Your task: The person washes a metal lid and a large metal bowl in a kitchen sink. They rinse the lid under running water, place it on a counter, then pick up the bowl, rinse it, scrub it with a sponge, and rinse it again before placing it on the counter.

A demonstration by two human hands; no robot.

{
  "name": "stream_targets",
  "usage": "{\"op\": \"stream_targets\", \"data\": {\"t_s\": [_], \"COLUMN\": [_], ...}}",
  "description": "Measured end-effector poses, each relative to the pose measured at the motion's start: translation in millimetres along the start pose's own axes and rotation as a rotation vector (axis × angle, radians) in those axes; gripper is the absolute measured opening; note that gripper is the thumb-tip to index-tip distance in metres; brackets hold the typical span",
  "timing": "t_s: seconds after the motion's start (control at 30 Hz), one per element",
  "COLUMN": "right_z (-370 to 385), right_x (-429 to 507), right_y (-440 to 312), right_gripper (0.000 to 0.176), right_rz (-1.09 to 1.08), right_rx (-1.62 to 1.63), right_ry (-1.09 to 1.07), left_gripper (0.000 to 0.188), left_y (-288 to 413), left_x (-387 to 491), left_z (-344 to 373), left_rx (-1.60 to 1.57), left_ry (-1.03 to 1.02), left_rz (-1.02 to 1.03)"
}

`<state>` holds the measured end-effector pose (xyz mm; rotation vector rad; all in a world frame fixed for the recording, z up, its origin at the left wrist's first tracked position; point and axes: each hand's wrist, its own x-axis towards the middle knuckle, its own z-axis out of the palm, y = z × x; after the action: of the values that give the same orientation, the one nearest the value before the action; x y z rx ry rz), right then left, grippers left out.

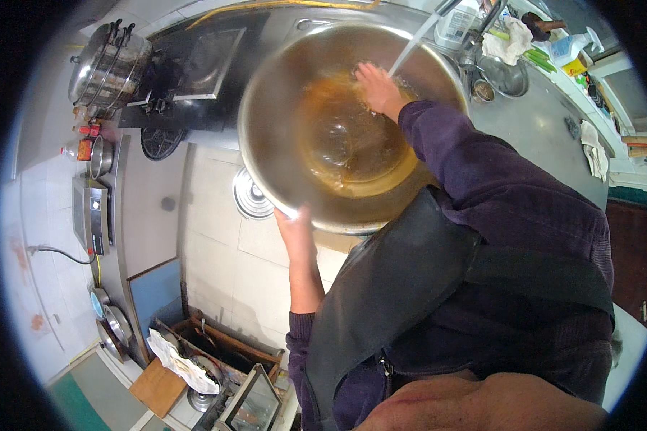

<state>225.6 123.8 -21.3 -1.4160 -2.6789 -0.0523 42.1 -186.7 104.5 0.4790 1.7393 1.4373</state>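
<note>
A large round metal basin (280,81) lies tilted before me, with brownish water (350,156) swirling in its bottom. My left hand (297,229) grips the basin's near left rim, thumb over the edge. Inside the basin, near its far right wall, is my right hand (377,89), fingers spread against the wet surface and partly blurred. A stream of water (416,39) falls beside it from a tap at the top. Whether my right fingers hold anything cannot be seen; nothing shows in them.
A stacked steamer pot (110,67) stands at the upper left by the black stove (205,113). To the right, the metal counter (544,126) bears a small metal bowl (504,78) and cloths. A metal lid (250,194) lies left of the basin.
</note>
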Motion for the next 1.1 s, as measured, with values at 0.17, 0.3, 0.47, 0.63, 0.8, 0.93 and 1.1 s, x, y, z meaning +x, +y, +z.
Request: {"op": "stream_targets", "data": {"t_s": [0.17, 0.3, 0.47, 0.63, 0.8, 0.93, 1.1], "right_z": [11, 43, -5, -79, -62, -60, -103], "right_x": [7, 76, 126, 155, 20, -113, -124], "right_y": [-54, -8, -34, -184, -245, -182, -51], "right_gripper": [0.042, 0.021, 0.032, 0.02, 0.02, 0.026, 0.024], "right_rz": [0.123, 0.279, 0.002, 0.833, -0.156, -0.835, -0.942], "right_rx": [0.363, 0.58, 0.263, 1.659, 1.212, 0.576, -0.019], "right_ry": [-0.086, 0.126, 0.277, -0.188, -0.606, -0.698, -1.059], "left_gripper": [0.047, 0.044, 0.048, 0.054, 0.057, 0.069, 0.054], "left_y": [5, -7, -9, -5, 6, -34, -5], "left_x": [0, 5, -1, -3, -10, 9, 1], "left_z": [-2, -1, -12, -11, 0, -21, -3], "left_rx": [-0.019, 0.022, -0.04, -0.062, -0.073, -0.186, -0.167], "left_ry": [0.022, -0.021, -0.043, -0.043, -0.094, -0.136, -0.053], "left_rz": [-0.074, -0.066, 0.005, -0.026, -0.069, -0.023, -0.101]}}
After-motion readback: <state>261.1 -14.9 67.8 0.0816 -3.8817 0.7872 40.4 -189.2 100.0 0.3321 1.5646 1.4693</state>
